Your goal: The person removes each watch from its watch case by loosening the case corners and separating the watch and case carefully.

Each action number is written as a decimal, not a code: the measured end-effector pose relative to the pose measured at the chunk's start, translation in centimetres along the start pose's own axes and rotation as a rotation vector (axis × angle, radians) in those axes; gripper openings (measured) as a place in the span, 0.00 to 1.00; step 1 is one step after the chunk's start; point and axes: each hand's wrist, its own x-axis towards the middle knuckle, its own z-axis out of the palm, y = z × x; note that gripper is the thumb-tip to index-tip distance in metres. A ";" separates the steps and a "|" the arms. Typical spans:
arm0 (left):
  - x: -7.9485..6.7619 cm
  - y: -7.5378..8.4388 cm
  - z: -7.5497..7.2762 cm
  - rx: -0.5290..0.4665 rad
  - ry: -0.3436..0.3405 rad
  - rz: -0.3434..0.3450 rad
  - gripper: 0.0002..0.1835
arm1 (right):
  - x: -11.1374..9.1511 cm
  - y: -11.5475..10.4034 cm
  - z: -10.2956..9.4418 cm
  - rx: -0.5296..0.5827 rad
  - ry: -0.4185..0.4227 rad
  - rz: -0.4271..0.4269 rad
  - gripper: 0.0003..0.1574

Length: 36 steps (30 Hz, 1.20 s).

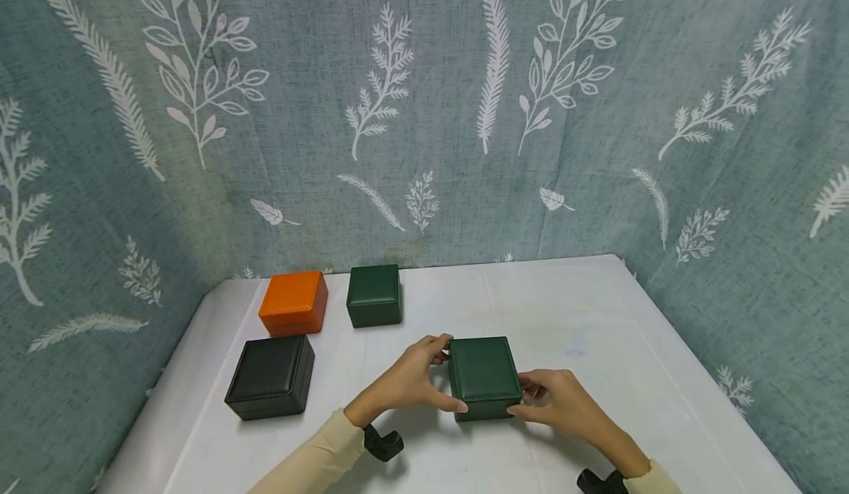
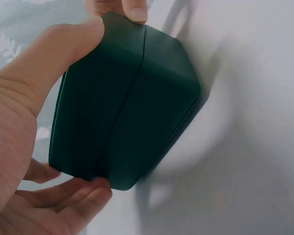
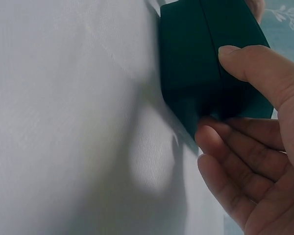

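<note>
Both hands hold a green lidded box (image 1: 486,370) over the front middle of the white table. My left hand (image 1: 419,377) spans its left side, the thumb at the near corner and the fingers at the far one. On the right side, my right hand (image 1: 560,404) pinches the box, thumb on the front face near the lid seam and fingers along the side. In the left wrist view the seam runs round the closed box (image 2: 122,103). The right wrist view shows the right thumb against the box (image 3: 191,54), with the fingertips at its side wall.
An orange box (image 1: 293,302) and a second green box (image 1: 374,295) stand at the back left of the table (image 1: 597,332). A black box (image 1: 270,377) sits nearer, left of my left hand. Patterned blue-green cloth (image 1: 438,110) surrounds the table at the back and sides.
</note>
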 end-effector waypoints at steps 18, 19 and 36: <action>-0.1 -0.6 0.5 -0.037 -0.014 -0.021 0.63 | -0.7 0.8 -0.1 0.055 0.058 0.014 0.37; -0.1 -0.7 0.6 -0.040 -0.013 -0.025 0.64 | -0.7 0.9 -0.2 0.057 0.070 0.003 0.39; -0.3 -2.0 2.6 -0.030 -0.010 -0.013 0.68 | 1.5 0.9 -2.7 0.121 -0.065 -0.070 0.63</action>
